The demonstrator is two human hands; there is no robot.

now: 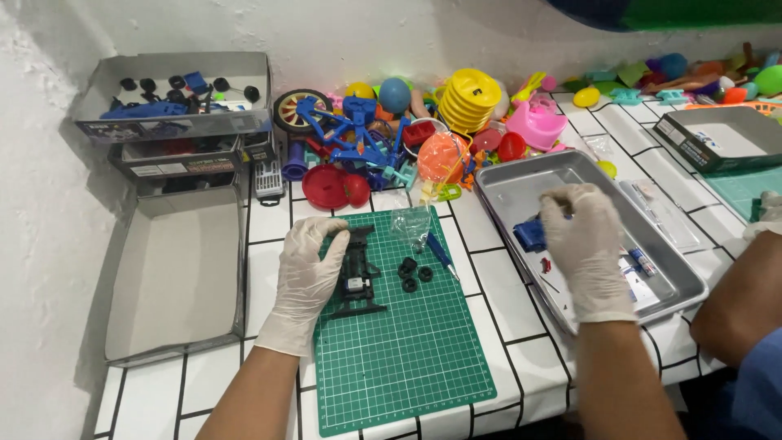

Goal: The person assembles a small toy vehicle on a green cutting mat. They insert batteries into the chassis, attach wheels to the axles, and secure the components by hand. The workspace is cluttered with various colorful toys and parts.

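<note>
My left hand (305, 277), in a white glove, rests on the green cutting mat (407, 358) and grips the left side of a black toy car chassis (357, 273). Three small black wheels (411, 275) lie just right of the chassis. A blue-handled screwdriver (440, 253) and a clear plastic bag (410, 222) lie at the mat's upper right. My gloved right hand (585, 244) reaches into a metal tray (521, 191), its fingers pinched around something small that I cannot make out. A blue toy part (529, 236) sits directly left of it.
Open grey cardboard boxes (175, 281) line the left wall, the top one holding black wheels and blue parts. A heap of colourful plastic toys (423, 130) runs along the back. Another person's forearm (737, 301) rests at the right edge, near a grey box (721, 138).
</note>
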